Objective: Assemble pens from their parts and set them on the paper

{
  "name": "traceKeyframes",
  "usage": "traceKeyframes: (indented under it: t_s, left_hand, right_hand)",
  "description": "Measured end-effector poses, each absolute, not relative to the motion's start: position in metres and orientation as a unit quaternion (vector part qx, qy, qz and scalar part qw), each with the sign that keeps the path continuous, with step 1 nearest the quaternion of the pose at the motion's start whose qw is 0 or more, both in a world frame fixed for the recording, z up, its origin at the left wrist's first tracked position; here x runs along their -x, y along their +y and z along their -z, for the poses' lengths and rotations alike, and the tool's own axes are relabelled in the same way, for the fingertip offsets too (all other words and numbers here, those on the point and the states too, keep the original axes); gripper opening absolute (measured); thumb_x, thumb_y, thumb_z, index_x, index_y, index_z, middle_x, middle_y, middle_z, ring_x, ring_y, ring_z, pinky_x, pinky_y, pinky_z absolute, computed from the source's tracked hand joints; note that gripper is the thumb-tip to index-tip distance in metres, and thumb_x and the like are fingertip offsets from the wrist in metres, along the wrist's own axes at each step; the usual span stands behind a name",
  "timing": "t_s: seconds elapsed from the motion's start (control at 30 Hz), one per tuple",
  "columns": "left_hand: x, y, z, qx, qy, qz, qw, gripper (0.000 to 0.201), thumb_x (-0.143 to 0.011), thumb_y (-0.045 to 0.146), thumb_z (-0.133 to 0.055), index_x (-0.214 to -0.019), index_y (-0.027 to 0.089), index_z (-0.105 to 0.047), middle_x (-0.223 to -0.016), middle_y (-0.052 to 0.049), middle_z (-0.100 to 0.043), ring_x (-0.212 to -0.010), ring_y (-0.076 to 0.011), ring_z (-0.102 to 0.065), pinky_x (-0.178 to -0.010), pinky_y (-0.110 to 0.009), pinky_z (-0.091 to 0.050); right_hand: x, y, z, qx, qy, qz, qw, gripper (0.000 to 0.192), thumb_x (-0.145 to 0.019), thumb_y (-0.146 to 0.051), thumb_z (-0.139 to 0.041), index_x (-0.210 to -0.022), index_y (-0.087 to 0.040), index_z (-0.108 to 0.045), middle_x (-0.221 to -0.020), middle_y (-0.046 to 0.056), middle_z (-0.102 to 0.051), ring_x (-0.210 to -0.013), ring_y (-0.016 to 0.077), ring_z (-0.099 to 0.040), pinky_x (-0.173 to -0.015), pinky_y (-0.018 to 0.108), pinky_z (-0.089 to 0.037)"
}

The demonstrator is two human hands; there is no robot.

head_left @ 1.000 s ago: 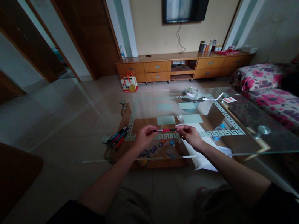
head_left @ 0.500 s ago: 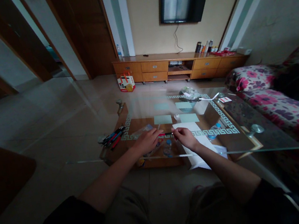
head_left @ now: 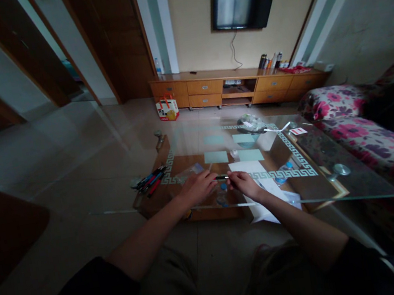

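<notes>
Both hands above the near part of the glass table (head_left: 325, 191), close to its front edge. Left hand (head_left: 198, 187) and right hand (head_left: 244, 184) joined by one thin pen (head_left: 221, 177), held level between them, fingers of each hand pinched narrow on one end. White paper (head_left: 259, 185) just under the right hand, hanging over the front edge. Bundle of pens (head_left: 148, 180) near the left edge, well apart from the hands. Clear plastic bag (head_left: 188, 172) lying flat beside the left hand; content too dim to tell. Crumpled bag (head_left: 251, 123) at the far edge. Open glass to the right, free floor to the left.
</notes>
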State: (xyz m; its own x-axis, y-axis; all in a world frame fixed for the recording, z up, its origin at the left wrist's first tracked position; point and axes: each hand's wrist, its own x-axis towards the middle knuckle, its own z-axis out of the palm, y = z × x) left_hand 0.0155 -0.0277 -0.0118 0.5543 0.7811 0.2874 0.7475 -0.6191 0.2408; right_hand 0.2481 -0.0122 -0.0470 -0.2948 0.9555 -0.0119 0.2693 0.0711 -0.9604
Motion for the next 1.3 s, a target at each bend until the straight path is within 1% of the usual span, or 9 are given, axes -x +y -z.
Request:
traceKeyframes:
  t_s: [0.13,0.27,0.33,0.47,0.63,0.8,0.93,1.13,1.3]
  left_hand:
    - [-0.017,-0.028,0.015,-0.873,0.449,-0.182,0.045,0.031,-0.100,0.043,-0.043,-0.117,0.029,-0.065,-0.099,-0.005,-0.062,-0.081,-0.0179,-0.060,-0.073,-0.027,-0.045]
    - [-0.019,-0.029,0.018,-0.863,0.461,-0.199,0.054,0.031,-0.100,0.043,-0.043,-0.112,0.028,-0.067,-0.099,-0.006,-0.062,-0.079,-0.0183,-0.060,-0.072,-0.028,-0.044]
    - [-0.019,-0.030,0.018,-0.864,0.463,-0.193,0.044,0.032,-0.100,0.044,-0.042,-0.111,0.028,-0.067,-0.097,-0.006,-0.062,-0.079,-0.0185,-0.060,-0.071,-0.028,-0.044]
    - [-0.018,-0.030,0.016,-0.870,0.461,-0.174,0.030,0.034,-0.100,0.045,-0.040,-0.104,0.027,-0.068,-0.094,-0.006,-0.063,-0.076,-0.0180,-0.059,-0.069,-0.028,-0.042]
    - [-0.016,-0.029,0.013,-0.873,0.449,-0.184,0.050,0.033,-0.100,0.042,-0.040,-0.098,0.025,-0.068,-0.090,-0.006,-0.062,-0.076,-0.0182,-0.059,-0.069,-0.028,-0.042]
    - [-0.015,-0.029,0.013,-0.869,0.445,-0.201,0.080,0.030,-0.098,0.040,-0.044,-0.096,0.024,-0.068,-0.088,-0.006,-0.061,-0.079,-0.0191,-0.060,-0.072,-0.029,-0.044]
    - [-0.015,-0.028,0.014,-0.871,0.441,-0.200,0.080,0.029,-0.099,0.039,-0.043,-0.096,0.024,-0.068,-0.089,-0.006,-0.061,-0.078,-0.0192,-0.060,-0.072,-0.029,-0.043]
    - [-0.014,-0.028,0.014,-0.876,0.439,-0.188,0.059,0.028,-0.099,0.038,-0.043,-0.095,0.024,-0.067,-0.089,-0.006,-0.062,-0.077,-0.0194,-0.059,-0.068,-0.030,-0.041]
    - [-0.014,-0.028,0.014,-0.876,0.440,-0.187,0.064,0.029,-0.099,0.038,-0.043,-0.094,0.024,-0.067,-0.090,-0.006,-0.063,-0.078,-0.0197,-0.060,-0.070,-0.030,-0.042]
  right_hand:
    - [-0.248,-0.012,0.047,0.467,-0.625,-0.518,0.351,0.058,-0.089,-0.069,-0.046,-0.076,-0.017,-0.067,-0.061,0.001,-0.063,-0.055,0.0124,-0.054,-0.057,0.024,-0.042]
    - [-0.247,-0.015,0.040,0.459,-0.627,-0.531,0.337,0.057,-0.088,-0.070,-0.048,-0.076,-0.017,-0.066,-0.059,0.000,-0.061,-0.050,0.0111,-0.048,-0.050,0.023,-0.038]
    - [-0.246,-0.016,0.037,0.463,-0.634,-0.521,0.336,0.057,-0.086,-0.070,-0.050,-0.075,-0.017,-0.066,-0.059,0.000,-0.061,-0.049,0.0110,-0.047,-0.049,0.024,-0.038]
    - [-0.247,-0.017,0.039,0.455,-0.641,-0.513,0.345,0.055,-0.085,-0.070,-0.054,-0.075,-0.017,-0.068,-0.063,0.001,-0.064,-0.055,0.0126,-0.053,-0.055,0.025,-0.042]
    - [-0.248,-0.014,0.047,0.442,-0.643,-0.517,0.352,0.055,-0.085,-0.068,-0.056,-0.077,-0.015,-0.071,-0.071,0.005,-0.069,-0.065,0.0152,-0.060,-0.065,0.027,-0.048]
    - [-0.248,-0.015,0.045,0.448,-0.657,-0.498,0.344,0.058,-0.084,-0.070,-0.055,-0.078,-0.015,-0.073,-0.072,0.006,-0.071,-0.066,0.0163,-0.061,-0.064,0.027,-0.048]
    - [-0.249,-0.016,0.042,0.448,-0.673,-0.482,0.337,0.057,-0.086,-0.068,-0.054,-0.076,-0.015,-0.074,-0.071,0.005,-0.071,-0.065,0.0159,-0.060,-0.063,0.027,-0.047]
    - [-0.250,-0.015,0.045,0.433,-0.686,-0.471,0.345,0.052,-0.088,-0.064,-0.054,-0.078,-0.017,-0.075,-0.074,0.005,-0.072,-0.069,0.0175,-0.063,-0.070,0.029,-0.049]
    - [-0.252,-0.016,0.043,0.437,-0.706,-0.446,0.335,0.050,-0.090,-0.062,-0.052,-0.077,-0.019,-0.075,-0.075,0.004,-0.072,-0.073,0.0194,-0.064,-0.075,0.030,-0.049]
